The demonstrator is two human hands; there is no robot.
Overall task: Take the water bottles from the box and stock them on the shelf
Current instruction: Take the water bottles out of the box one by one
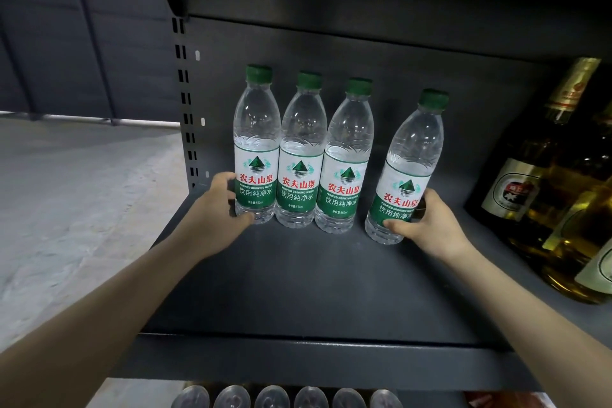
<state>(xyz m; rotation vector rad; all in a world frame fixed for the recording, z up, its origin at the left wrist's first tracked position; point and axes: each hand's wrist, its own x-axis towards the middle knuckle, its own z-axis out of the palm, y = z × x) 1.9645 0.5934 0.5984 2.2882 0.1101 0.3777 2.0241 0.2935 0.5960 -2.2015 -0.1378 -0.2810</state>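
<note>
Several clear water bottles with green caps and green-and-white labels stand on the dark shelf [298,291]. Three stand side by side at the back left. My left hand [220,209] grips the base of the leftmost bottle [255,142], thumb in front and fingers behind. A fourth bottle [409,169] stands a little apart to the right, leaning slightly. My right hand [424,225] holds it low on its label, thumb across the front. The box is out of view.
Amber glass bottles [543,175] crowd the shelf's right end, close to my right hand. The perforated upright post [187,103] marks the shelf's left edge, with grey floor [66,209] beyond. Silver can tops [275,397] show on the shelf below.
</note>
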